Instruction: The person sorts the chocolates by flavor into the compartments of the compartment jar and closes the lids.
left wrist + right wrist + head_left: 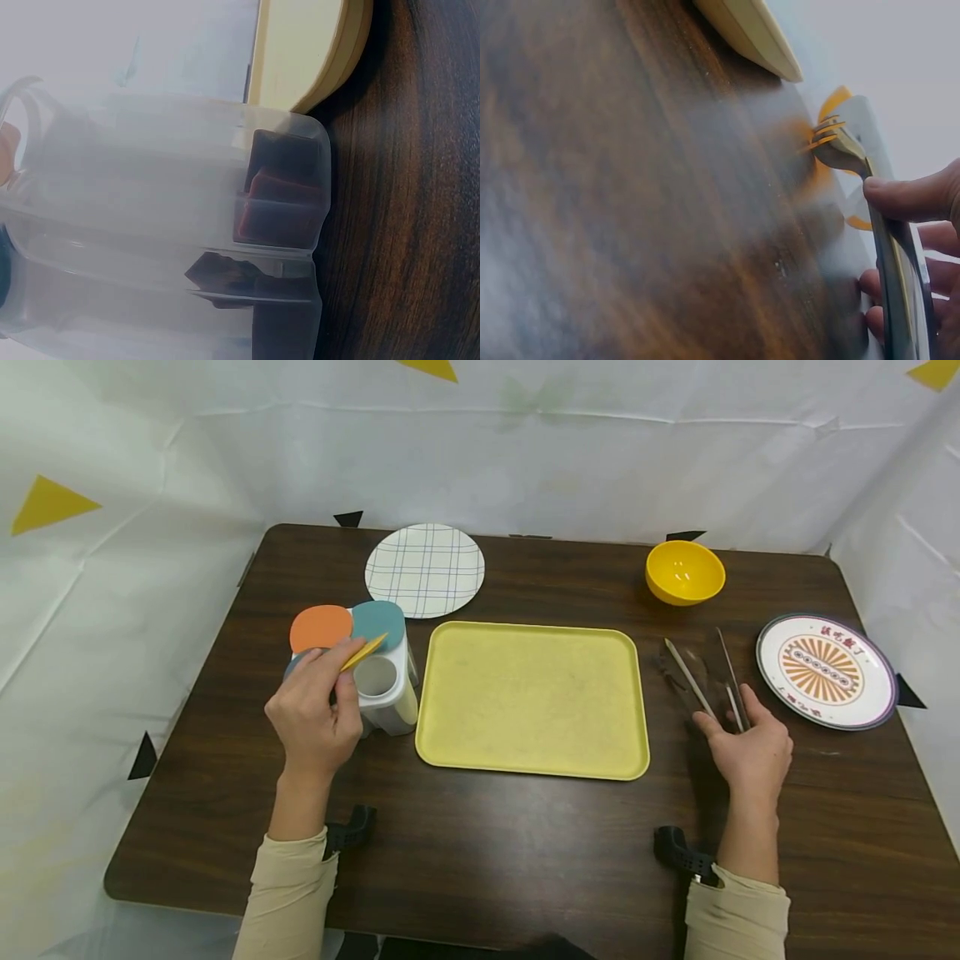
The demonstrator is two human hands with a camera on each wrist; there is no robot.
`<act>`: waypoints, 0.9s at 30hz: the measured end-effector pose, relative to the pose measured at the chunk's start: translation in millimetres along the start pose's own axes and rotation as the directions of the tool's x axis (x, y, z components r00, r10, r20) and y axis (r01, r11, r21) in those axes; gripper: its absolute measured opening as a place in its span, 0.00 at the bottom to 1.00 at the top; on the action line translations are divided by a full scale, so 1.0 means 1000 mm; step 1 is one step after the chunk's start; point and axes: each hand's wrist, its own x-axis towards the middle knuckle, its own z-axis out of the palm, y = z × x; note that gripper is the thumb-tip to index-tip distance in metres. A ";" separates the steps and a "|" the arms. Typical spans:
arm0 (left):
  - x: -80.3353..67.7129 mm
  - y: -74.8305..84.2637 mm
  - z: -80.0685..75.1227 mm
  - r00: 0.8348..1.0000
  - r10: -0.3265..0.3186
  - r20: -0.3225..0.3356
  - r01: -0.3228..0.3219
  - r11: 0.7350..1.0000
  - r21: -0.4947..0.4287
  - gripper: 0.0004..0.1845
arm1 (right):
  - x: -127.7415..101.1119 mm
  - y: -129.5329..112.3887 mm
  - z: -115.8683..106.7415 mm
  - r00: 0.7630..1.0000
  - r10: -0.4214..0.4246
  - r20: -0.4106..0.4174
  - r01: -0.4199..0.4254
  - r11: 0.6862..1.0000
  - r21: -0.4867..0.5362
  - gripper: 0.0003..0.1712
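Observation:
My left hand (318,714) pinches a raised yellow lid (366,648) between thumb and fingers. Under it, one round opening of a white, translucent divided container (397,714) is uncovered. An orange lid (321,628) and a teal lid (379,620) cover other compartments; a blue one is mostly hidden by the hand. Through the container's wall in the left wrist view, dark pieces and reddish pieces (281,210) show at the bottom. On the right, my right hand (750,747) grips several slim metal utensils, among them a fork (840,150). The others' kinds are unclear.
A yellow tray (532,702) lies between the hands, close to the container. Behind are a white checked plate (425,571) and a yellow bowl (685,573). A patterned plate (825,670) lies right of the right hand. White sheeting surrounds the brown table (510,852).

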 end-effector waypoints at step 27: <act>0.001 0.001 -0.003 0.996 0.078 0.038 -0.076 0.996 -0.041 0.21 | -0.008 -0.050 0.003 0.828 -0.382 -0.410 0.503 0.829 0.243 0.27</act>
